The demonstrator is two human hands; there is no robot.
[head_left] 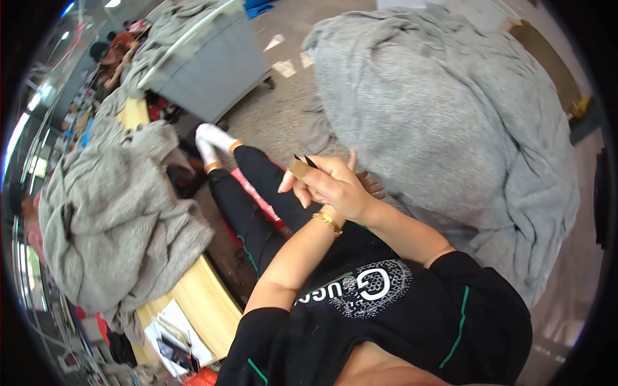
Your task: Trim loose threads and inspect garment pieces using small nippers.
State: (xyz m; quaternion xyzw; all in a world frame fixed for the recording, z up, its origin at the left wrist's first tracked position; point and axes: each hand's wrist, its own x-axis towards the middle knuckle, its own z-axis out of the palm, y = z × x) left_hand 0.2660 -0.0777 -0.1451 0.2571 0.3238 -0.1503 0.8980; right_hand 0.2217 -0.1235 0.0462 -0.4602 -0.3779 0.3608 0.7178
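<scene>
Bright enough overall, light fairly even mid-frame. Sources visible at upper left: ceiling lamps (112,3), burnt to white, plus windows (40,167) glowing hard down the left rim. Fisheye heavy: black vignette on both sides, tabletop (199,289) edge skewed, left background squeezed and smeary (don't trust small detail there). Right hand (336,185) near center reads OK, fingertips a bit soft. Gray cloth (438,122) at right holds its texture, soft shadows in the folds. Black shirt (418,321) loses most shading. Deep shadow under the gray bin (212,71), upper left.
</scene>
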